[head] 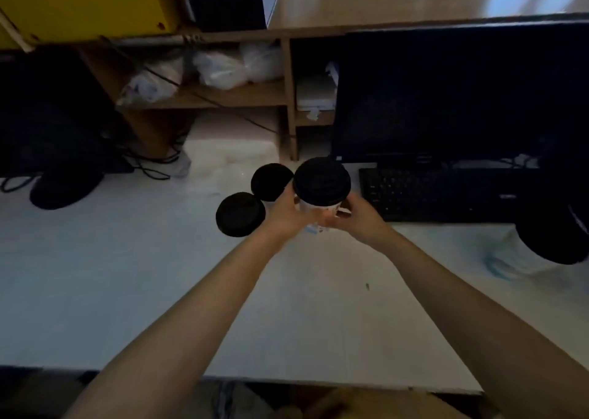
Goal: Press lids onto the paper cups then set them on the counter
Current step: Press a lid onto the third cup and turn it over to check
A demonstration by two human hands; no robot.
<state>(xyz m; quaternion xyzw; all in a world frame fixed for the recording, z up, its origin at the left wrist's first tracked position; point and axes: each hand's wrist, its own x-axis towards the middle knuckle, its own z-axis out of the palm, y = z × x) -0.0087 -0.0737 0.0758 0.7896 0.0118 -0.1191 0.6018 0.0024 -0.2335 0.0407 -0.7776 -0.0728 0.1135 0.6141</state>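
The left hand (285,216) and right hand (358,216) are each curled round the white wall of a paper cup (317,207), one on either side, thumbs close together at the front (its base is hidden, so I cannot tell whether it rests on the white bench (127,275)). A black lid (322,181) sits on its rim. Just left stand a near lidded cup (240,214) and a far lidded cup (271,181). To the right lies a keyboard (430,195), with a dark monitor (446,99) farther back.
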